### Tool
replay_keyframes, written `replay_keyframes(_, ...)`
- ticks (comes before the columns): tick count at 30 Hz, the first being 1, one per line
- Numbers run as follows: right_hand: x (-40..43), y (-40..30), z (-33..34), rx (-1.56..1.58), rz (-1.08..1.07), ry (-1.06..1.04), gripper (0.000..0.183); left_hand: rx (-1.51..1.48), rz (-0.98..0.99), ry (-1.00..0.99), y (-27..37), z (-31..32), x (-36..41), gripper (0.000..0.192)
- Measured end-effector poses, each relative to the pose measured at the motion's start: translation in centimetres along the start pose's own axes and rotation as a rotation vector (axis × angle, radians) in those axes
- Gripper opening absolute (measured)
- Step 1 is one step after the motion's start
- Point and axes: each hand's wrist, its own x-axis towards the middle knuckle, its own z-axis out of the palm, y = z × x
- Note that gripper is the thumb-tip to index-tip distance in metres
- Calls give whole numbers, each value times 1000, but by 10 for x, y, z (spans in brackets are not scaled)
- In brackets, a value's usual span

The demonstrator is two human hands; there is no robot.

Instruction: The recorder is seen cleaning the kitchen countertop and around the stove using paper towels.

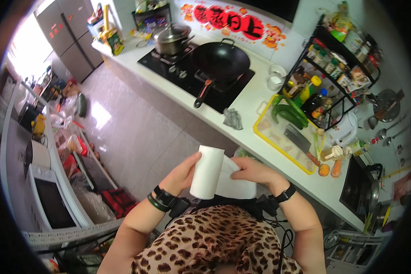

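Note:
A white paper towel roll (207,173) stands nearly upright in front of my body, with a loose sheet (238,183) hanging off its right side. My left hand (183,171) holds the roll from the left, its fingers partly hidden behind it. The thumb and fingers of my right hand (253,170) pinch the upper part of the loose sheet. Both hands are over the floor, just short of the counter edge.
Along the white counter (205,113) are a black wok (222,60) on the gas hob, a steel pot (171,39) and a grey cloth (233,119). A cleaver (298,137) and green cucumbers (289,114) lie on a yellow-rimmed cutting board (270,145). At left is a microwave (53,202).

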Motion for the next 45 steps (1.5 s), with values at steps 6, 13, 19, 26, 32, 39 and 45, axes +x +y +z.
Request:
replay_keyframes(6, 2, 8, -13, -67, 228, -120, 34, -178, -186, 282, -20, -40, -15, 56)
replay_keyframes(13, -4, 29, 17, -169, 165, -277, 47, 178, -64, 138, -13, -38, -4, 53)
replay_keyframes(19, -36, 50, 40, -41, 233, -81, 44, 662, -22, 228, -12, -4, 20, 59)
replay_keyframes(26, -129, 41, 13, -46, 265, -60, 40, 745, 204, 624, 1, 2, 54, 55)
replay_keyframes(32, -184, 48, -9, 273, 9, 572, 61, 1471, 414, 74, -35, 67, 71, 91)
replay_keyframes(39, -209, 99, 8, -102, 155, 601, 74, 1471, 139, -411, -128, 165, 97, 113)
replay_keyframes(45, -317, 149, -14, -278, 464, 1024, 69, 1584, 279, -476, -151, 177, 117, 106)
